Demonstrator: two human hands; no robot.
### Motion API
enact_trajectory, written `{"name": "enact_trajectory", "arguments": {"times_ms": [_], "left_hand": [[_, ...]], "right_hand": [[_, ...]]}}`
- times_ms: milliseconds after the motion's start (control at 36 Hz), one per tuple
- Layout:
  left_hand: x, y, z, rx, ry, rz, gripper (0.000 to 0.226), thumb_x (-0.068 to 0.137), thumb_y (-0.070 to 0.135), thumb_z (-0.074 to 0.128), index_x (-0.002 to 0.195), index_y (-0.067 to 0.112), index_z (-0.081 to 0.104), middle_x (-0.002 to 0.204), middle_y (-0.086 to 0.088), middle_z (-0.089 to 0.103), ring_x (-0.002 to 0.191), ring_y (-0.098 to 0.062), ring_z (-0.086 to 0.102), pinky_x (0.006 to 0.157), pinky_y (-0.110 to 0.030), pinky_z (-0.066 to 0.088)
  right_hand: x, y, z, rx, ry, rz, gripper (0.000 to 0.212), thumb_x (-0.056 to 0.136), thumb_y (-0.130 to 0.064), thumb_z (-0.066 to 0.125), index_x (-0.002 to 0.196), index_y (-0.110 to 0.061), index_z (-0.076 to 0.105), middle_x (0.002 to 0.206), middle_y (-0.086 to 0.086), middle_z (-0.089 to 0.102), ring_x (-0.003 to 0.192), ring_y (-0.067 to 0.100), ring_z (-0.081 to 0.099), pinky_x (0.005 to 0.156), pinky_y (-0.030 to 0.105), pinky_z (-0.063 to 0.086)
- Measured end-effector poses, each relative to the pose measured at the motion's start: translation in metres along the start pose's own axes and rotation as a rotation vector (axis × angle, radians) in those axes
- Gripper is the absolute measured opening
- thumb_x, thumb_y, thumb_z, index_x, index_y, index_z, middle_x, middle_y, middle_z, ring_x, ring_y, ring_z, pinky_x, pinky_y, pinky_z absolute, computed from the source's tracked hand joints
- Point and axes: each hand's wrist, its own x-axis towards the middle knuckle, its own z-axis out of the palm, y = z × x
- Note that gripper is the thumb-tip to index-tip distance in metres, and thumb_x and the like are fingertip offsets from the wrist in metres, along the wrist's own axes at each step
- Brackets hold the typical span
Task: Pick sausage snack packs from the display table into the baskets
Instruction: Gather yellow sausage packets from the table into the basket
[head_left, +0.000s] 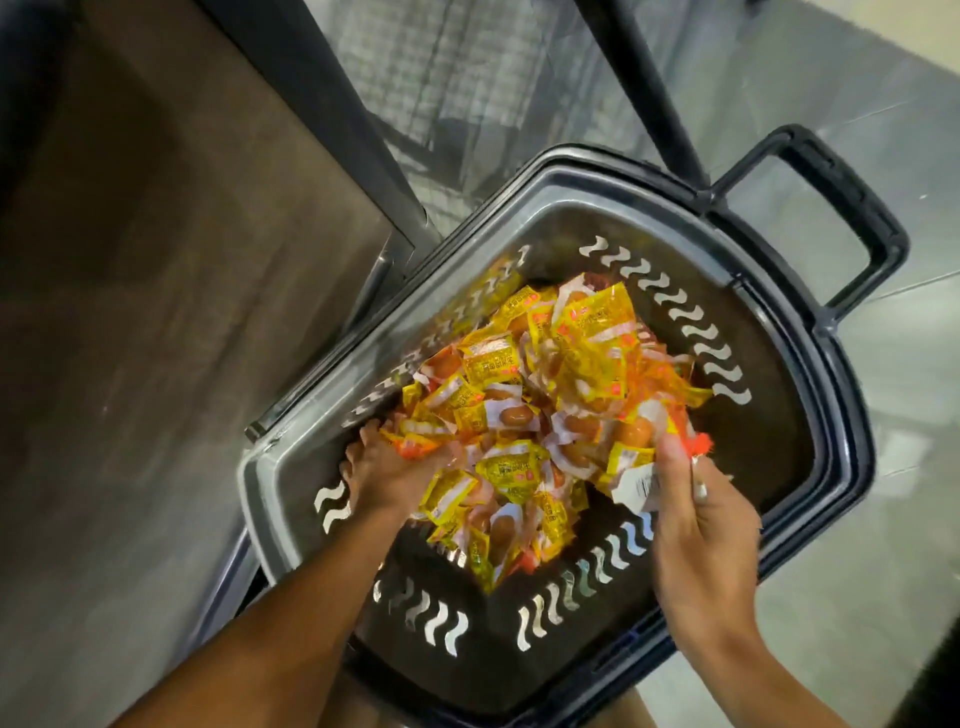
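Both hands are down in the basket (779, 332). The left hand (384, 475), lower middle of the frame, is cupped under the pile of sausage snack packs (540, 405), fingers curled around a bunch of them. The right hand (696, 514), lower right, pinches the pile's edge along with a white barcode tag (636, 486). The yellow-orange packs heap up in the basket's center. The basket's handle (831, 208) sticks out at upper right, with a brown surface (156, 312) filling the left side.
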Motion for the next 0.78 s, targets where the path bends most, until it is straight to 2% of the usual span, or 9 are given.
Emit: {"name": "enact_trajectory", "arguments": {"times_ms": [83,194,250,306,417,472,556,639,778], "left_hand": [[0.009,-0.002,0.002,-0.007,0.008,0.000,0.114,0.053,0.069,0.089,0.144,0.012,0.049,0.142,-0.017,0.057,0.131,-0.037,0.054,0.105,-0.041,0.047],[0.008,-0.009,-0.007,0.011,-0.063,0.138,0.057,0.070,0.058,0.085,0.112,0.021,0.072,0.109,-0.003,0.073,0.110,-0.029,0.067,0.091,-0.034,0.053],[0.003,-0.014,-0.013,0.032,-0.025,0.215,0.053,0.075,0.052,0.083,0.116,0.021,0.071,0.112,-0.007,0.072,0.114,-0.030,0.063,0.097,-0.039,0.051],[-0.005,-0.017,-0.016,-0.036,-0.040,0.256,0.050,0.079,0.045,0.083,0.121,0.021,0.070,0.106,-0.001,0.071,0.111,-0.026,0.065,0.092,-0.034,0.051],[-0.018,-0.021,-0.023,-0.080,-0.112,0.327,0.049,0.087,0.035,0.078,0.132,0.022,0.065,0.097,0.016,0.069,0.099,-0.009,0.066,0.078,-0.013,0.046],[-0.021,-0.021,-0.026,-0.046,-0.118,0.362,0.049,0.090,0.034,0.075,0.135,0.023,0.063,0.107,0.009,0.073,0.103,-0.011,0.067,0.085,-0.021,0.049],[-0.023,-0.021,-0.032,-0.015,-0.112,0.381,0.039,0.090,0.038,0.074,0.126,0.026,0.067,0.108,0.007,0.075,0.103,-0.017,0.069,0.088,-0.029,0.054],[-0.027,-0.023,-0.041,0.061,-0.082,0.439,0.033,0.086,0.052,0.072,0.117,0.045,0.064,0.087,0.030,0.068,0.085,0.001,0.062,0.069,-0.002,0.042],[-0.028,-0.018,-0.048,-0.110,-0.150,0.549,0.032,0.083,0.063,0.066,0.115,0.063,0.060,0.110,0.042,0.065,0.104,0.018,0.061,0.082,-0.009,0.048]], "right_hand": [[0.002,0.014,0.005,-0.033,-0.049,0.036,0.061,0.102,-0.053,0.045,0.065,-0.004,0.041,0.063,0.014,0.040,0.054,0.011,0.032,0.053,0.033,0.029],[0.006,0.022,0.007,-0.091,-0.102,-0.006,0.040,0.105,-0.042,0.044,0.071,-0.021,0.054,0.069,-0.009,0.054,0.067,0.004,0.051,0.063,0.011,0.037],[0.008,0.022,0.006,-0.107,-0.129,-0.017,0.034,0.104,-0.043,0.043,0.090,-0.021,0.065,0.094,-0.022,0.064,0.094,-0.001,0.059,0.086,0.014,0.043],[0.013,0.019,0.004,-0.145,-0.170,0.017,0.049,0.100,-0.051,0.044,0.116,-0.013,0.070,0.121,-0.009,0.067,0.119,0.010,0.059,0.104,0.030,0.046],[0.030,0.016,0.007,-0.262,-0.244,0.023,0.048,0.098,-0.050,0.051,0.138,-0.026,0.059,0.140,-0.011,0.057,0.135,0.010,0.047,0.115,0.039,0.039],[0.039,0.014,0.013,-0.311,-0.262,0.002,0.046,0.098,-0.050,0.055,0.138,-0.029,0.055,0.137,-0.012,0.053,0.134,0.014,0.045,0.110,0.035,0.039],[0.056,0.010,0.027,-0.411,-0.236,-0.045,0.068,0.092,-0.054,0.065,0.147,-0.021,0.043,0.149,-0.001,0.046,0.142,0.021,0.037,0.116,0.037,0.033],[0.077,0.004,0.047,-0.441,-0.240,-0.056,0.095,0.085,-0.061,0.071,0.157,-0.017,0.026,0.162,0.005,0.030,0.152,0.021,0.022,0.124,0.046,0.023],[0.117,0.005,0.088,-0.585,-0.206,-0.013,0.122,0.074,-0.067,0.076,0.161,-0.013,0.008,0.168,0.015,0.009,0.156,0.029,0.006,0.128,0.044,0.008]]}}
